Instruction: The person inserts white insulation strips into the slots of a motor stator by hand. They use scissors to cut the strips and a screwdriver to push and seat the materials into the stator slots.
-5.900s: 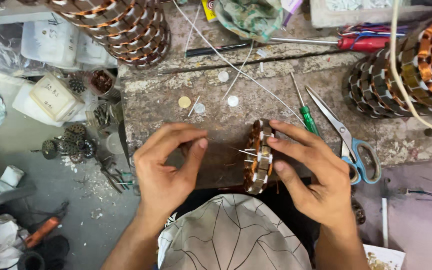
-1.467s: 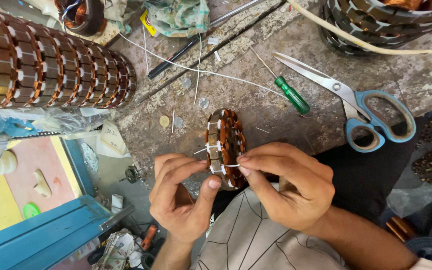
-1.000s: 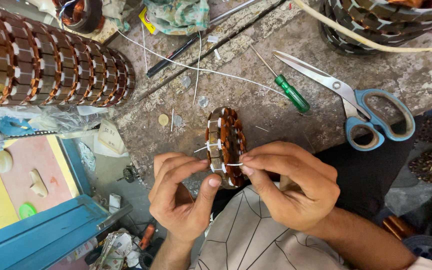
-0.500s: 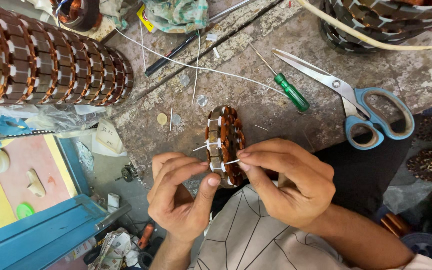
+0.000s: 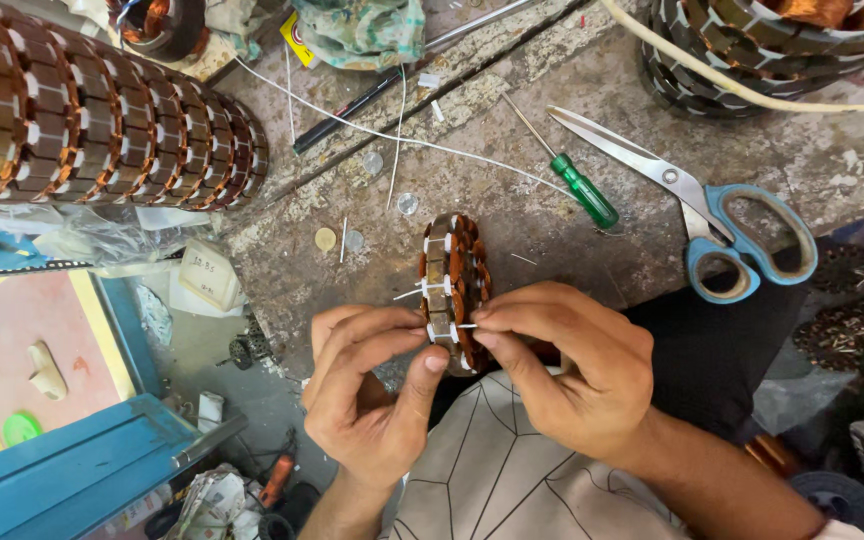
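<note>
Barely shifted, both hands point(image 5: 472, 385) still pinch the wound stator point(image 5: 454, 290).

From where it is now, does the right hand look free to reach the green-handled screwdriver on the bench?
Probably yes. The right hand is busy at the small copper-wound stator, but the bench between it and the green-handled screwdriver looks bare; the scissors lie beside the screwdriver, not across the way.

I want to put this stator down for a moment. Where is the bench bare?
Bare bench lies between the small stator and the green screwdriver, and right of the scissors. Left of it, coins and the stator stack crowd things.
</note>
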